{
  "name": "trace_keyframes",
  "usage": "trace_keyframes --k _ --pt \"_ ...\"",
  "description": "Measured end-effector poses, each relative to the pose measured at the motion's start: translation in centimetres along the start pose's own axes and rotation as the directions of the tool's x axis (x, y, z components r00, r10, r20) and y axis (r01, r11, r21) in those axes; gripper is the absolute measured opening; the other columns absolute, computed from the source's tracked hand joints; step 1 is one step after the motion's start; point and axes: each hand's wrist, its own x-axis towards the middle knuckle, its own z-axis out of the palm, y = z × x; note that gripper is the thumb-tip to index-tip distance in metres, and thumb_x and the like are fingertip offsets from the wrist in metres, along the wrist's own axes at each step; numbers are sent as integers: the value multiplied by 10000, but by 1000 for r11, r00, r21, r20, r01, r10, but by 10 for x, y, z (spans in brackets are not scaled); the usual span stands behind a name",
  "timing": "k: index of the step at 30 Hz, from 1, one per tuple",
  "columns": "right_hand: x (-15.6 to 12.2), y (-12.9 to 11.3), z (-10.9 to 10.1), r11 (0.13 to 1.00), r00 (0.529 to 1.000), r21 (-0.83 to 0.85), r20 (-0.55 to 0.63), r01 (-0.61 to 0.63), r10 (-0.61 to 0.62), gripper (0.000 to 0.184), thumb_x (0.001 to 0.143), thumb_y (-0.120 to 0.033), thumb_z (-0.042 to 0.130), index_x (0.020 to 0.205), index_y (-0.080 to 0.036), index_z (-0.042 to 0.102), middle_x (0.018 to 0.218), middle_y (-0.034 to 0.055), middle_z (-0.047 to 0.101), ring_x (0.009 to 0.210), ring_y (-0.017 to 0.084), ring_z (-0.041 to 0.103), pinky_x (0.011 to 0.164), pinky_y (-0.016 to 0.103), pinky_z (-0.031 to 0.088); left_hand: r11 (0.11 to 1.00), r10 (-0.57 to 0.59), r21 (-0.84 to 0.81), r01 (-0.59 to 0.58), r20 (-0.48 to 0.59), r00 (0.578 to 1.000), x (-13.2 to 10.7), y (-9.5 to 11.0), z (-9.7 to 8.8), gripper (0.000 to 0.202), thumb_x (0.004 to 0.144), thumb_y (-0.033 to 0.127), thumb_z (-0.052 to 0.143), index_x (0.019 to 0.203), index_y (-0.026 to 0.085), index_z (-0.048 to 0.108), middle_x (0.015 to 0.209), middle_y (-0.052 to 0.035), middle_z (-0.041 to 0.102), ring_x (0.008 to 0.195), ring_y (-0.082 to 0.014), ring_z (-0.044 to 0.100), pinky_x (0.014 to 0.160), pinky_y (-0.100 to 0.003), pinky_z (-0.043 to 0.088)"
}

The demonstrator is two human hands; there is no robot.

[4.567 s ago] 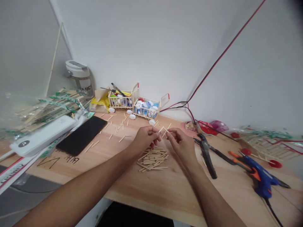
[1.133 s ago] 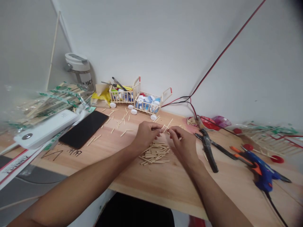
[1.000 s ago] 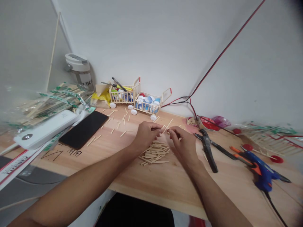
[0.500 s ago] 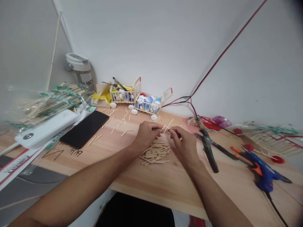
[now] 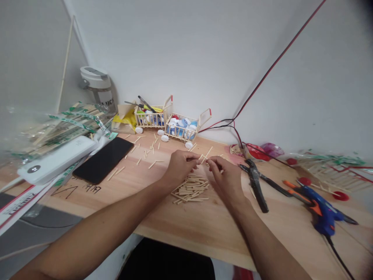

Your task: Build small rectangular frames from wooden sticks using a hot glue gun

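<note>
Both hands are raised over the tabletop (image 5: 204, 233), toward its far edge, just above a loose pile of cut wooden sticks (image 5: 190, 190), and neither touches the pile. Left hand (image 5: 180, 169): fingers curled, thumb and forefinger pinched on a short wooden stick (image 5: 207, 154). Right hand (image 5: 225, 179): also closed to a pinch, fingertips (image 5: 210, 161) at the stick's lower end, just beside the left fingertips. Stick tilted, upper end toward the far wall. Too small to tell whether more than one piece is held.

More loose sticks (image 5: 145, 155) lie scattered left of the hands, between a black smartphone (image 5: 103, 165) and two miniature stick carts (image 5: 180, 128) (image 5: 151, 118) near the wall, both loaded with plastic bottle caps (image 5: 177, 128). White power bank (image 5: 56, 159) lies beside the phone, with a plastic bag of sticks (image 5: 64, 128) behind it. To the right: black pliers (image 5: 255, 190), near the right hand, then a blue hot glue gun (image 5: 323, 212) with an orange trigger. Red-and-black wire (image 5: 233, 124) runs up the wall.
</note>
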Motion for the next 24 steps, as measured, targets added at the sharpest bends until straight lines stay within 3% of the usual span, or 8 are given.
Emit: trace_keyframes --k 24 --pt "-1 2 1 1000 1000 17 4 -15 15 209 909 -290 497 796 -191 643 691 0 634 618 133 549 617 247 386 1000 2 -8 -2 2 1000 1 -1 0 170 752 187 648 867 145 766 690 -30 708 555 -83 581 497 -171 486"
